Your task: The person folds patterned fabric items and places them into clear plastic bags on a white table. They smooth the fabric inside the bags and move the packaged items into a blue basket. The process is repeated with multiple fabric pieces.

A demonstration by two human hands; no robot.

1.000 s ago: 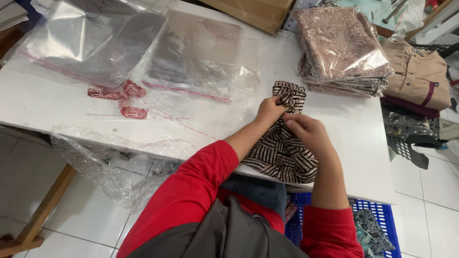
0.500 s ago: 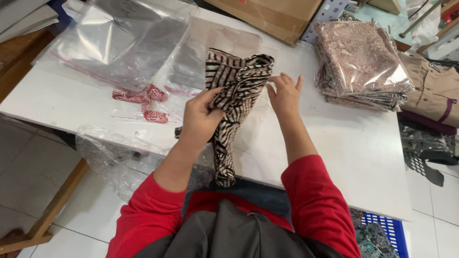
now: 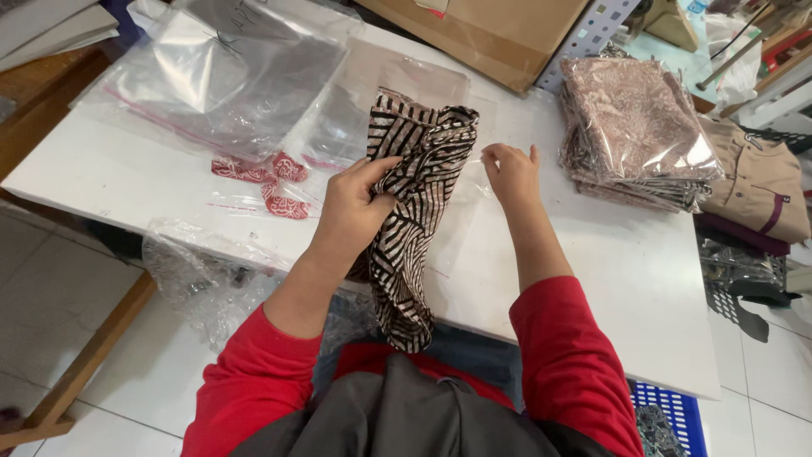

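Centre frame: left hand (image 3: pixel 353 207) clamped on folded black-and-cream striped cloth (image 3: pixel 412 211) — lifted upright, lower end hanging past white table (image 3: pixel 592 271) edge. Right hand (image 3: pixel 510 173), fingers pinched on edge of clear plastic bag (image 3: pixel 461 228) lying flat beneath. Upper right — stack of bagged pink-brown patterned cloths (image 3: pixel 630 127). Upper left, loose clear bags (image 3: pixel 220 80).
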